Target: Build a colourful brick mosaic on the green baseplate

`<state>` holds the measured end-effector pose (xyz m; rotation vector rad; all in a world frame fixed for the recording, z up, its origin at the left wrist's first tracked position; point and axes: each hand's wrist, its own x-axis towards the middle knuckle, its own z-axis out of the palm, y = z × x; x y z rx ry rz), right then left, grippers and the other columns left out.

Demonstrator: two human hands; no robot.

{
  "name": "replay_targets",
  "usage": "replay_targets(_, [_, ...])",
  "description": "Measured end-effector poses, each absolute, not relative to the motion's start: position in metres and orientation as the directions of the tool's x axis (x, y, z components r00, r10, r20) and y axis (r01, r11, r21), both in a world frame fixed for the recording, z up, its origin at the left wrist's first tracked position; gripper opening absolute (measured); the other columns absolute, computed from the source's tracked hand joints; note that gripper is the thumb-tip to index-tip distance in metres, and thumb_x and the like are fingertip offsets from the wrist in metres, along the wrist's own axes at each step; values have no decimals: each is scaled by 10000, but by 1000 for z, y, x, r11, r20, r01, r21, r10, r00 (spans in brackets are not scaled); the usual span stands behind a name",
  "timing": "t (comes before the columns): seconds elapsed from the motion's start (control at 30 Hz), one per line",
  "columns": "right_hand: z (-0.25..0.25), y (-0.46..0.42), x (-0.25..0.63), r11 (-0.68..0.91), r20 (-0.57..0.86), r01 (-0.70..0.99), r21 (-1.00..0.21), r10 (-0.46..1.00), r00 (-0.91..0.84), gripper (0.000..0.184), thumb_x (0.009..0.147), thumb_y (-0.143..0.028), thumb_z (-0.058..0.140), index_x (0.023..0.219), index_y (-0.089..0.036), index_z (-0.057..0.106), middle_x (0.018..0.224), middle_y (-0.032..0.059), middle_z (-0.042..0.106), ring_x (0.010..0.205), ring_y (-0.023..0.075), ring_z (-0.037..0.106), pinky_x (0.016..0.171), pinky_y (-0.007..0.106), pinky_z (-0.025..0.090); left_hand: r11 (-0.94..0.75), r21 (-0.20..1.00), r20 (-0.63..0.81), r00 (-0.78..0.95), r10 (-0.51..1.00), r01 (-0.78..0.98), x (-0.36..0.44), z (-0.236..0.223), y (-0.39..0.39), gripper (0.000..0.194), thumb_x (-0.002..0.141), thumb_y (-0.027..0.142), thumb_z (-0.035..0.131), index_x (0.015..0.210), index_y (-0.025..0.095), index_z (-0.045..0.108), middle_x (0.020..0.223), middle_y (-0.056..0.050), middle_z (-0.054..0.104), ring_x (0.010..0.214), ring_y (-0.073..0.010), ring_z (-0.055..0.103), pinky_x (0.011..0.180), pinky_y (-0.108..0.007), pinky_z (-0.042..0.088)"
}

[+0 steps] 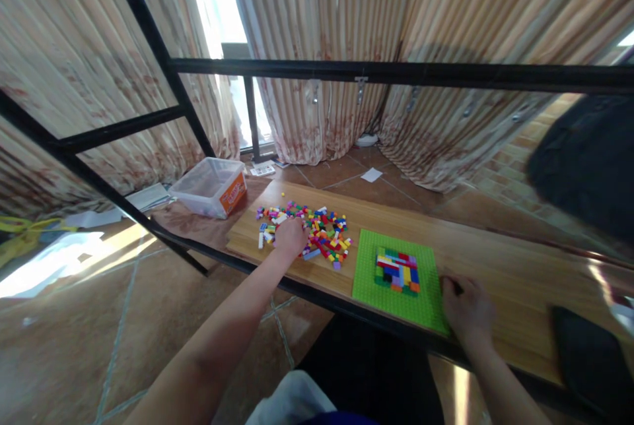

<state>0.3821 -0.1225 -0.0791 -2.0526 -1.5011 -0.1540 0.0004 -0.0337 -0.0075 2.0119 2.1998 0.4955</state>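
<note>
My left hand is down in the loose pile of colored toy bricks, its fingers curled and closed. What it pinches, if anything, is hidden from above. To the right of the pile, a bright green baseplate lies flat on the wooden table. A low block of mixed bricks in red, blue, yellow, orange, purple and green is built on its middle. Beside the plate's right edge my right hand rests on the table, fingers curled in, with no brick showing.
A clear plastic box with an orange label stands beyond the table's left end. A dark flat object lies at the right end. Behind the wooden table runs a black metal rail before curtains. Papers lie on the tiled floor.
</note>
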Motion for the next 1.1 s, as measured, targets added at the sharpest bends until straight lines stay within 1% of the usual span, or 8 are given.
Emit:
replay_targets(0.17, [-78,-122,380,-169,430,883,-438,823,371,347,796,-338,431,816,-143,717,861,126,670,758,229,554,692,345,409,41,370,132,-96,987,928,0,-7,-33,242,868,176,486,997,106,678,1027,-176,688,1021,-274,630,882,-347,455])
replay_targets(0.27, [-78,-122,380,-160,432,877,-453,821,373,351,798,-335,427,821,-140,719,865,126,667,751,222,549,698,344,409,19,438,124,-82,989,899,-2,-9,-34,235,885,190,478,997,117,671,998,-147,697,970,-250,641,844,-330,465])
replay_targets(0.4, [-78,-122,378,-180,431,870,-458,812,394,354,804,-342,424,822,-141,715,884,127,666,755,218,547,702,343,411,-11,536,108,-56,993,844,-2,-17,-35,218,909,197,449,989,128,640,933,-91,704,865,-184,652,760,-267,475])
replay_targets(0.5, [-76,-122,377,-168,433,868,-467,812,391,340,801,-333,428,815,-149,713,871,120,664,766,222,551,713,345,415,-18,579,104,-52,993,815,1,-19,-38,211,913,176,418,955,136,621,879,-68,698,797,-163,648,711,-249,466])
replay_targets(0.6, [-75,-122,377,-164,428,868,-469,817,386,332,800,-328,432,813,-151,713,862,119,661,770,225,555,715,345,418,-5,585,108,-72,992,811,6,-16,-41,213,903,153,403,890,147,615,828,-68,683,779,-180,637,701,-266,448])
replay_targets(0.7, [-76,-122,378,-172,423,865,-472,817,393,334,801,-327,432,825,-149,713,876,122,663,770,225,558,713,344,420,9,574,119,-94,988,819,10,-13,-44,216,900,148,395,854,157,606,827,-80,673,804,-202,629,712,-285,431])
replay_targets(1.0, [-76,-121,377,-156,441,874,-461,814,378,338,803,-327,427,811,-146,713,872,126,668,762,221,554,706,341,416,30,541,134,-122,984,841,12,-10,-40,205,894,165,416,833,174,612,769,-89,662,810,-244,639,731,-321,429])
replay_targets(1.1, [-76,-122,377,-153,446,873,-464,811,379,344,806,-333,425,813,-143,712,862,126,666,760,222,553,709,345,417,1,553,155,-103,983,833,9,-10,-40,198,889,162,429,864,174,625,795,-78,671,829,-234,643,763,-324,446])
